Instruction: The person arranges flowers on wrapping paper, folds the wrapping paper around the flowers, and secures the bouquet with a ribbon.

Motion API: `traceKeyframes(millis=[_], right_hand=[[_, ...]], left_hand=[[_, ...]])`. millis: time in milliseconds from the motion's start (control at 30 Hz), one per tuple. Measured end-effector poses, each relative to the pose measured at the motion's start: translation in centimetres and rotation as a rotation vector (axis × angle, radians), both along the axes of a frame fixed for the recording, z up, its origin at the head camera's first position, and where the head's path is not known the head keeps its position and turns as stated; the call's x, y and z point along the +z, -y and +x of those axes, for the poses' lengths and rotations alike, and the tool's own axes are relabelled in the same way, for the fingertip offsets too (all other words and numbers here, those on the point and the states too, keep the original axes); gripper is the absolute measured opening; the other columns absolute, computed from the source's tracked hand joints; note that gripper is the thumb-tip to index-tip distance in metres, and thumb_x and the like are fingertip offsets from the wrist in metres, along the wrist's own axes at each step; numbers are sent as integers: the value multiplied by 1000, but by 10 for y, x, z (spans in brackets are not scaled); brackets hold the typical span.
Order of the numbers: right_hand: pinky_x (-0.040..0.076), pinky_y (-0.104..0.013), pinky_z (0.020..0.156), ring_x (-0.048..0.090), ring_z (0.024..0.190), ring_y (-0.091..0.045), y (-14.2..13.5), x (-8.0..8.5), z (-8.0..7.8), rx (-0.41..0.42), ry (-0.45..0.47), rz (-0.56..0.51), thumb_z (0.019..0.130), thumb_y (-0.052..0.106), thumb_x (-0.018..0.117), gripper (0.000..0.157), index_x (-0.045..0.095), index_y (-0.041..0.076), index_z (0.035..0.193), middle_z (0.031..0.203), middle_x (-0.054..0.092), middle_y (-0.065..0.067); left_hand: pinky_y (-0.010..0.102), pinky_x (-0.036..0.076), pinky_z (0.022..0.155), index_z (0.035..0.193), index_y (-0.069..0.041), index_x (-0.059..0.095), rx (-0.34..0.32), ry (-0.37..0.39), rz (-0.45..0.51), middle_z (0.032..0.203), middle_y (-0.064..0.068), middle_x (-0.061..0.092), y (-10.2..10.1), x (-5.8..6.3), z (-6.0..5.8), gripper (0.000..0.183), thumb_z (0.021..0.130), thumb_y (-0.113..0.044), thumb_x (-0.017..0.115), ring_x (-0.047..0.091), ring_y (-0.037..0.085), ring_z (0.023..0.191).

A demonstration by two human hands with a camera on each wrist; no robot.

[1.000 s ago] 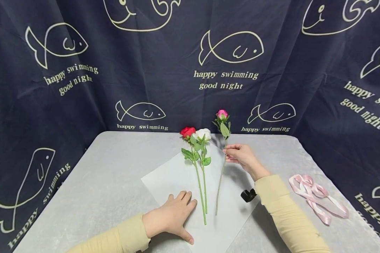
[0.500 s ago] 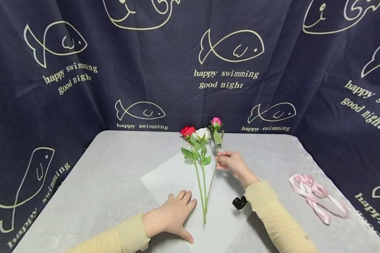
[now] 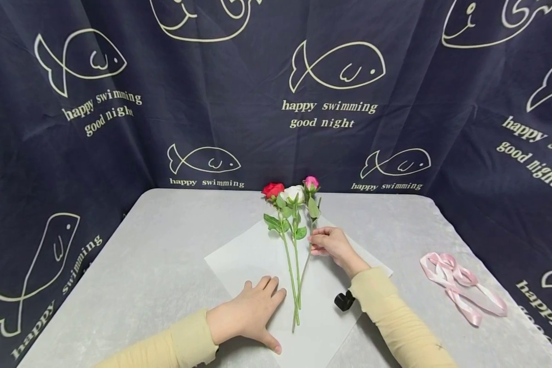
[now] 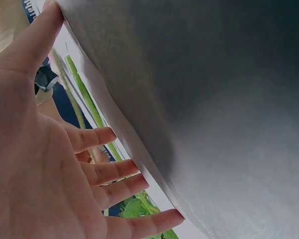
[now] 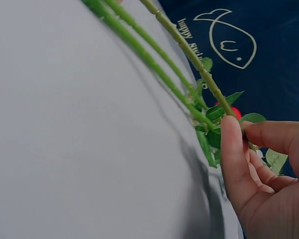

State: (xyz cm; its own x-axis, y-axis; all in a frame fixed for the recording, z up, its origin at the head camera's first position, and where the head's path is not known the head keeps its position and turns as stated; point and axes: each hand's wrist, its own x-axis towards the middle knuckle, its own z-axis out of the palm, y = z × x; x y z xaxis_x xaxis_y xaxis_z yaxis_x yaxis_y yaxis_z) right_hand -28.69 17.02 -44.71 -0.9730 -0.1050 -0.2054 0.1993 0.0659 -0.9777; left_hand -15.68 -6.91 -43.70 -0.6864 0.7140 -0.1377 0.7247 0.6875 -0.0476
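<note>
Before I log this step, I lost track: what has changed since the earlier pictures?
The right hand, pinching the pink flower throughout, moved it left and down in the head view; its stem now crosses the green stems. Nothing was newly grasped or released. The left hand stayed resting on the paper; the red flower, white flower and ribbon stayed put.

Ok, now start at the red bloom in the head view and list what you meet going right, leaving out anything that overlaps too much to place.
Red bloom → white bloom → pink bloom → right grip → pink ribbon.
</note>
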Motion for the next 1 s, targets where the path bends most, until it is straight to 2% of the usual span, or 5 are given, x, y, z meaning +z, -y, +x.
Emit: traceKeyframes(millis=[267, 500, 800, 1000], right_hand=[[56, -26, 57, 60, 56, -11, 3, -11, -3, -11, 16, 107, 85, -4, 61, 29, 51, -16, 110, 72, 62, -9], [56, -29, 56, 61, 53, -12, 7, -12, -6, -22, 23, 202, 84, -2, 65, 24, 57, -12, 104, 70, 63, -11], [55, -31, 52, 61, 47, -13, 13, -8, -7, 6, -88, 394, 79, -2, 70, 15, 62, -9, 90, 65, 66, -12], [54, -30, 49, 62, 46, -14, 15, -6, -8, 42, -162, 538, 78, 1, 73, 14, 62, -6, 83, 62, 65, -12]], left_hand=[[56, 46, 83, 138, -12, 40, -2, 13, 5, 139, 14, 37, 0, 0, 0, 113, 55, -87, 55, 35, 29, 128], [57, 46, 82, 138, -12, 39, -2, 18, 11, 139, 14, 37, 1, -1, -1, 112, 56, -87, 56, 35, 29, 128], [57, 47, 83, 138, -11, 40, -3, 18, 10, 140, 15, 37, 1, 1, -1, 113, 56, -87, 56, 35, 30, 129], [56, 47, 83, 139, -12, 39, -2, 25, -6, 141, 15, 37, 0, 4, -1, 113, 56, -87, 55, 35, 29, 130]])
